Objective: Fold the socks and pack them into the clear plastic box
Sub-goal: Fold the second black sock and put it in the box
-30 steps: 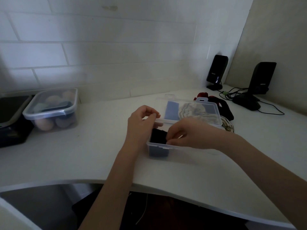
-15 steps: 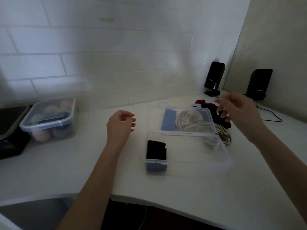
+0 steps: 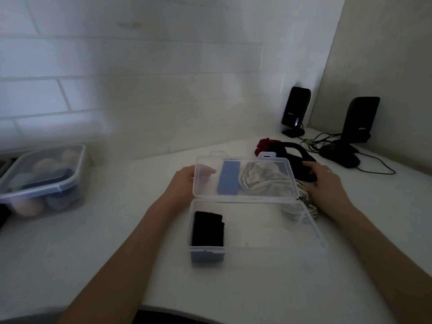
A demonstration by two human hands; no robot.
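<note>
Box [image 3: 254, 232]: open on our counter [image 3: 117, 230], folded black sock [image 3: 208, 229] at its left end.
Left hand [image 3: 184, 183]: gripping the raised lid [image 3: 243, 176].
Right hand [image 3: 325, 185]: closed on loose black sock [image 3: 301, 160] behind the box.

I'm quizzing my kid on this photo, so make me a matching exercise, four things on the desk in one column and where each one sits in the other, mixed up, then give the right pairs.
Things
1. folded black sock
2. blue sock
3. red sock
4. lidded tub

Places
A. far left of the desk, by the wall
B. inside the clear plastic box, at its left end
C. behind the box's raised lid, seen through it
D. beyond the lid, toward the speakers

Pairs: 1-B, 2-C, 3-D, 4-A
</note>
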